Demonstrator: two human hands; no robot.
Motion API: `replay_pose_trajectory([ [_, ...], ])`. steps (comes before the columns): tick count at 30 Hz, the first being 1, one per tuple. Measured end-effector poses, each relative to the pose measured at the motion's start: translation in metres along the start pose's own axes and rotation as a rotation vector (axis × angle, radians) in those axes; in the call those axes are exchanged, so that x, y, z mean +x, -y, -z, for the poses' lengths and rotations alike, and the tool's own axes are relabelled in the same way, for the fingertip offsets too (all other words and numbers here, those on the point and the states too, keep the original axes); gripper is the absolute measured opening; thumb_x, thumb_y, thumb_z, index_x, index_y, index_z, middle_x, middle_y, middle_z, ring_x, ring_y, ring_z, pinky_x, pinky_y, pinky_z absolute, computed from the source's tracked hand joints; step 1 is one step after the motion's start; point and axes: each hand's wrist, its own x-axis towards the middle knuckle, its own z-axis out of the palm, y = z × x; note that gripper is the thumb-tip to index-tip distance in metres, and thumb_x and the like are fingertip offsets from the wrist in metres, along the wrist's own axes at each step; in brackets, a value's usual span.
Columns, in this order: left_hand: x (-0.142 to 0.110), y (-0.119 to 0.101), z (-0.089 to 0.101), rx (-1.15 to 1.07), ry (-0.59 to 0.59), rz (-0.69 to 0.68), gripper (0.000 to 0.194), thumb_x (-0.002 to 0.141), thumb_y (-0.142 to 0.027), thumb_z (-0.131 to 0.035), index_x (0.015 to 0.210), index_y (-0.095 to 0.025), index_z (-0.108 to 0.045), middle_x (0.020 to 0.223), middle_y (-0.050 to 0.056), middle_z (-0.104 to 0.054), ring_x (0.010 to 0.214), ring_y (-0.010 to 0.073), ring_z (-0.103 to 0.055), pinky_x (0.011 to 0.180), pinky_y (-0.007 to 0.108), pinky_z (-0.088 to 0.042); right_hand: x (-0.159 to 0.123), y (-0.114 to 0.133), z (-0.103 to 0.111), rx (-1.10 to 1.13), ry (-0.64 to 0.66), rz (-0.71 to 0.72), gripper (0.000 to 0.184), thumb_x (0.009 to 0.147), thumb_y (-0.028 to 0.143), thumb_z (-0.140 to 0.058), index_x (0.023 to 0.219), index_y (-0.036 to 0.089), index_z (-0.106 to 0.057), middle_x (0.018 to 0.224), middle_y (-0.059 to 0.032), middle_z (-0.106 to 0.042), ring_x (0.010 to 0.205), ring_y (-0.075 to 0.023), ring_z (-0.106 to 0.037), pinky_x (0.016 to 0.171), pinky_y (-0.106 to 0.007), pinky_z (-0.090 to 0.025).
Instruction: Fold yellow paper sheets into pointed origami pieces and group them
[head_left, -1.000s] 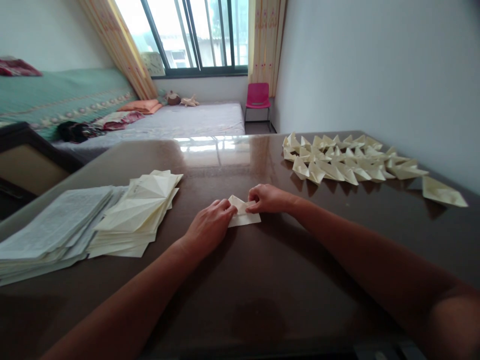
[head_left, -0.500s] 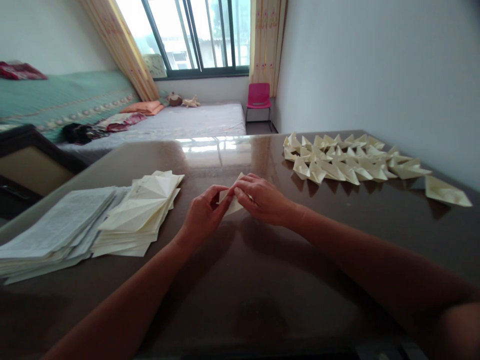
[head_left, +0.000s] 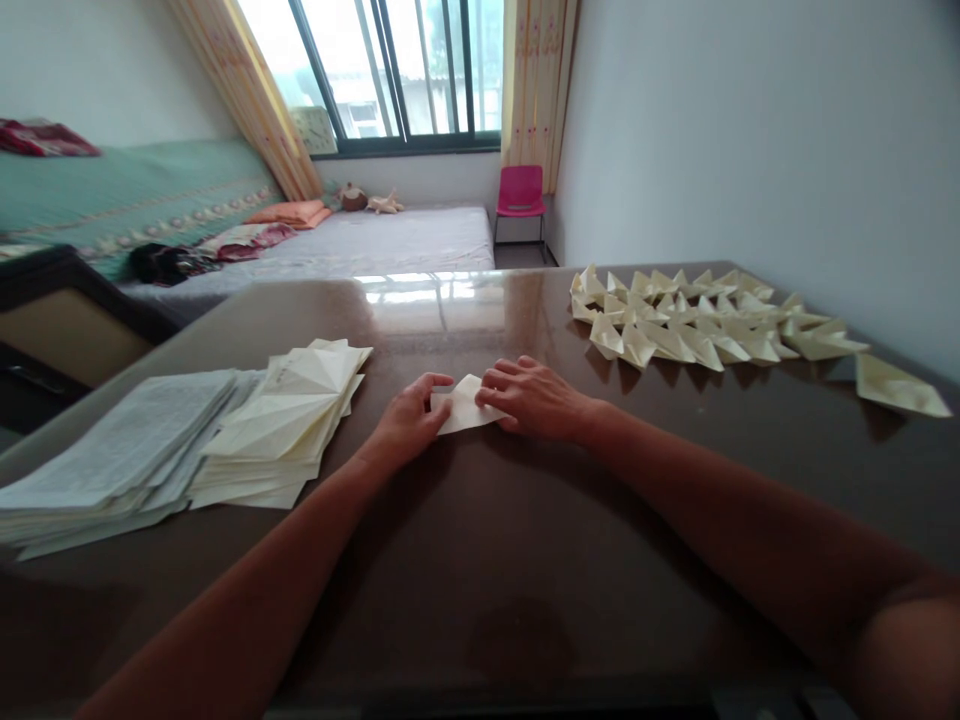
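A cream paper boat (head_left: 466,404), partly folded and wide at its base, lies between my hands on the brown table. My left hand (head_left: 409,415) grips its left end, with the thumb on the near face and the index finger reaching along the far side. From the other side my right hand (head_left: 536,400) holds the right end, fingers curled over the paper. The boat's middle peak shows between the hands, while both ends are partly covered by fingers.
At the left lie a stack of creased cream sheets (head_left: 289,400) and a pile of greyish-white papers (head_left: 112,440). Several finished paper boats (head_left: 675,325) stand in rows at the far right, one single boat (head_left: 900,385) nearer the wall. Beyond the glossy table (head_left: 480,560) is a bed (head_left: 420,240).
My hands have moved apart from their close pinch at the paper's top. The paper now sits lower and wider, with more of its face showing.
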Motion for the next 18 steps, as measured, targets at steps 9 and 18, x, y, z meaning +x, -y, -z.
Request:
replay_pose_trajectory([
  [9,-0.010,-0.005,0.003,0.594,0.102,-0.497,0.032,0.087,-0.045,-0.052,0.107,-0.025,-0.066,0.109,0.005,-0.062,0.100,0.0214,-0.053,0.088,0.034,-0.045,-0.003,-0.005,-0.001,0.116,0.071,-0.044,0.022,0.088,0.027,-0.052,0.102,0.022,-0.068,0.097,-0.0063,-0.066,0.090,-0.0190,-0.056,0.075,-0.029,-0.035],
  [18,0.003,0.003,0.012,0.483,0.089,-0.236,0.033,0.090,-0.041,-0.043,0.095,-0.023,-0.071,0.090,0.002,-0.072,0.079,0.0176,-0.063,0.071,0.027,-0.044,-0.005,-0.033,-0.014,0.610,0.018,-0.333,0.023,0.086,0.027,-0.055,0.096,0.016,-0.073,0.082,-0.0035,-0.071,0.073,-0.0141,-0.061,0.066,-0.022,-0.041],
])
